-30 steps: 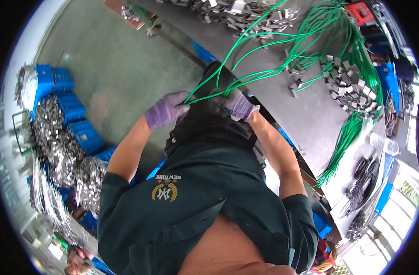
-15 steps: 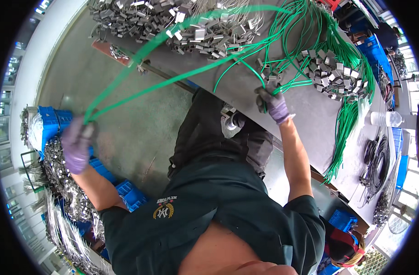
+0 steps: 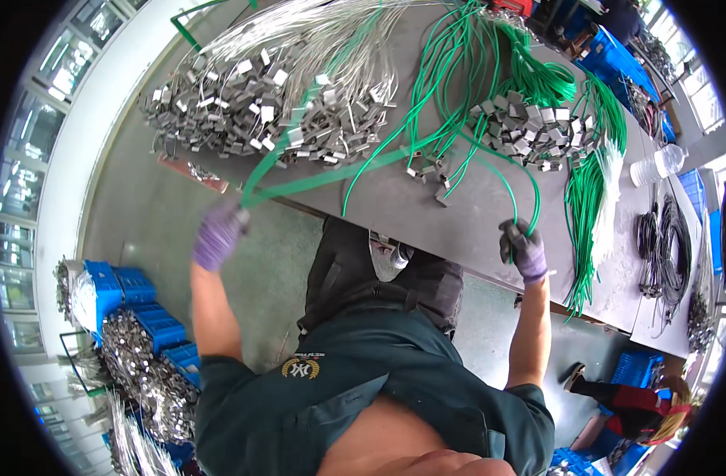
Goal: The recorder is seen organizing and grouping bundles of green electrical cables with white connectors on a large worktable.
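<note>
The left hand (image 3: 220, 234) in a purple knitted glove, at nine o'clock and blurred, has its grip closed on two slim green cables (image 3: 331, 176); they slope up over the grey counter (image 3: 418, 214) toward one o'clock. The right hand (image 3: 526, 247), in a purple glove with dark grey fingers, at three o'clock, has its grip clamped on what look like two more strands. The work seems partway along: two gathered green bundles lie apart, a looped one (image 3: 541, 79) near one o'clock and a long straight one (image 3: 585, 238) at three, while loose strands, too tangled to count, fan out at one o'clock and appear unsorted. Metal blocks form three groups, each past sure counting inside: a broad silver-grey heap (image 3: 244, 111) at half past ten, a smaller heap (image 3: 530, 131) at two, and a few scattered blocks (image 3: 438, 178) between one and two. One clear plastic bottle (image 3: 656, 166) lies between two and three.
</note>
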{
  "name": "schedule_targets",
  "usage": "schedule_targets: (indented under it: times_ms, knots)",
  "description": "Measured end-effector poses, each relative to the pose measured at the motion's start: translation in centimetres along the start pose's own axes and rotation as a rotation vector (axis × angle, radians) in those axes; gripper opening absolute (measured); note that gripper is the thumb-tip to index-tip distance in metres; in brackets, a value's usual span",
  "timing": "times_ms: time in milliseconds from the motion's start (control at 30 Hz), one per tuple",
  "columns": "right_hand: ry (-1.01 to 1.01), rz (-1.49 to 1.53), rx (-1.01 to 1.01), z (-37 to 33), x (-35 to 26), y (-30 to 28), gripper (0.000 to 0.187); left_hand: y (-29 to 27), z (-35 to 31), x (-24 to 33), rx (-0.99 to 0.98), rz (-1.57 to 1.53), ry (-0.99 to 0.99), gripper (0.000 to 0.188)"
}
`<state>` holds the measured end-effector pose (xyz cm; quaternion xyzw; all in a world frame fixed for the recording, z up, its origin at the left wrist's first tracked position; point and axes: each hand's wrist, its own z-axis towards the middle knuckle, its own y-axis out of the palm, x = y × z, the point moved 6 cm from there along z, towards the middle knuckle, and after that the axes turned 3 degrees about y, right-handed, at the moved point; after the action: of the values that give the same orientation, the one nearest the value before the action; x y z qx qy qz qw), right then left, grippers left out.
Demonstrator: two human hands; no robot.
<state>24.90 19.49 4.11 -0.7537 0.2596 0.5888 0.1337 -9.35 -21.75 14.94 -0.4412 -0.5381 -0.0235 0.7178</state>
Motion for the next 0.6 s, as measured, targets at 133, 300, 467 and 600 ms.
schedule_targets:
  times_ms: [133,300,467,600]
  knots:
    - [0.058,-0.055,0.121,-2.3,1.5,-3.3,0.027,4.1,-4.5,-1.8,-0.038,0.105,0.027,0.026]
    - [0.085,0.053,0.169,-0.3,4.9,-4.5,0.027,-8.3,-6.5,3.8,0.429,0.191,-0.047,0.028]
    - [0.072,0.124,0.352,2.2,8.5,-7.3,0.025,-30.1,-3.6,11.7,0.663,-0.273,0.269,0.046]
    - [0.066,0.109,0.339,1.8,8.7,-7.2,0.023,-47.2,-0.9,14.5,0.872,-0.427,0.339,0.047]
